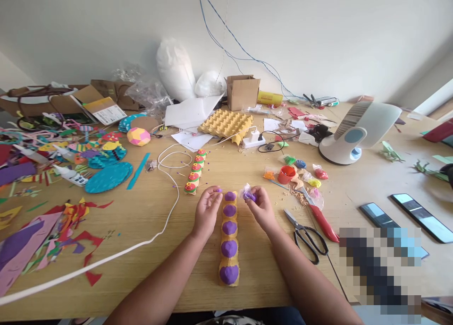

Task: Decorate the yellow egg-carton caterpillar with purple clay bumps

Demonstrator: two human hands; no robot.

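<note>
Between my hands lies a strip of yellow egg carton (pixel 230 226), its several bumps capped with purple clay. My left hand (pixel 208 207), left of the strip's far end, pinches a small piece of purple clay (pixel 219 190) between thumb and fingertips. On the other side, my right hand (pixel 261 207) is closed around a clear plastic bag of purple clay (pixel 248 192). Farther back stands a finished-looking carton strip (pixel 196 171) with red, green and cream bumps and thin pins at its sides.
Black-handled scissors (pixel 306 235) and a red-handled knife (pixel 323 221) lie at my right, near two phones (pixel 421 216). A white fan (pixel 354 131) stands behind them. Small clay bags surround a red cup (pixel 286 174). A white cable (pixel 141 244) crosses the left, beside paper scraps (pixel 67 235).
</note>
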